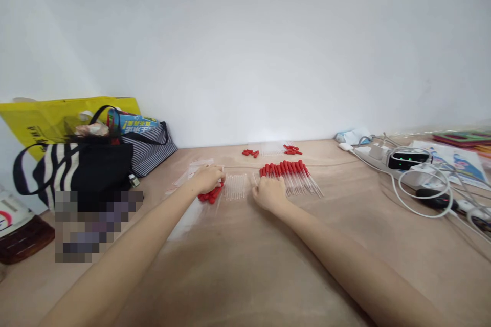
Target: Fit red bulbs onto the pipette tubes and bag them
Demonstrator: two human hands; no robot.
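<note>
several red caps [212, 198], partly under left hand [207, 178]

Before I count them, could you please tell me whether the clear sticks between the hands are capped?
Uncapped: the clear sticks show no red at either end, unlike the red-tipped row.

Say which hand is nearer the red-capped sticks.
Right hand, at the left end of the red-capped sticks; left hand is farther left, by loose red pieces.
</note>
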